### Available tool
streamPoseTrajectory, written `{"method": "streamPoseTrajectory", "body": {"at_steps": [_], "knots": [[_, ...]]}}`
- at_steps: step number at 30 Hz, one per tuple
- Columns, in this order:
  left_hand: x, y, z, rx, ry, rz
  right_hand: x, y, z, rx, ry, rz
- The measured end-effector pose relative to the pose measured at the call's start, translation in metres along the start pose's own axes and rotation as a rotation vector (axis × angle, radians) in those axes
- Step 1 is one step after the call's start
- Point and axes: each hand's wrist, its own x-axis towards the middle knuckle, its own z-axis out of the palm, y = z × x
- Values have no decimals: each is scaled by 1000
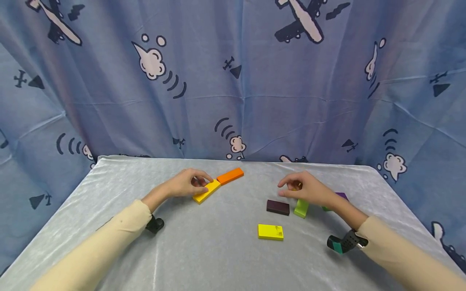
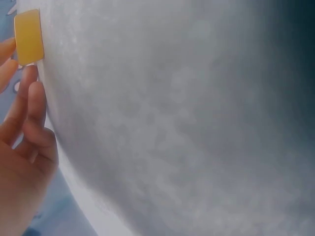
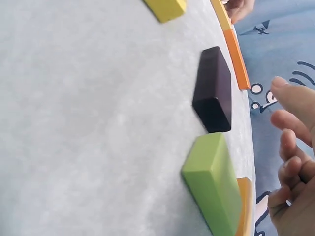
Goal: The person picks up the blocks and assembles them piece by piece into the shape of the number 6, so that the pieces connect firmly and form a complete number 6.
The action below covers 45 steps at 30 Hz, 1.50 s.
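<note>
At the left of the cloth, the thumb and fingers of my left hand [image 1: 187,184] pinch a golden-yellow block [image 1: 206,192]. One end of that block meets an orange block [image 1: 230,176], and the two form a bent line. In the left wrist view, fingertips stand at the edge of the golden-yellow block [image 2: 29,37]. My right hand [image 1: 306,188] hovers over a light green block [image 1: 301,208], its fingers loosely bent around nothing. A dark purple-black block [image 3: 212,91] lies beside the green one. Mostly hidden behind it is a yellow-orange block [image 3: 244,204].
A bright yellow block [image 1: 270,232] lies nearer me, right of the middle. Beyond my right wrist, a purple block [image 1: 342,196] and a green block [image 1: 325,209] show partly. The grey cloth-covered table [image 1: 204,250] ends at a blue patterned curtain [image 1: 204,109].
</note>
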Motion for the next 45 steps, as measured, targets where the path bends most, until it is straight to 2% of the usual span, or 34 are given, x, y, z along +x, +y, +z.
{"method": "streamPoseTrajectory", "body": {"at_steps": [7, 14, 20, 24, 30, 45], "knots": [[-1, -2, 1, 1, 0, -9, -15, -1, 4, -52, 65, 18], [-3, -3, -1, -5, 5, -21, -27, -2, 14, -88, 130, 113], [-2, -3, 0, -1, 11, -33, -34, -8, 25, -151, 202, 154], [-1, -2, 0, -9, 10, -39, -37, -11, 31, -144, 230, 190], [-2, -2, 1, -6, 9, -54, -38, -10, 35, -104, 231, 211], [-3, -4, 0, 0, 6, -36, -38, -11, 39, -25, 215, 197]]}}
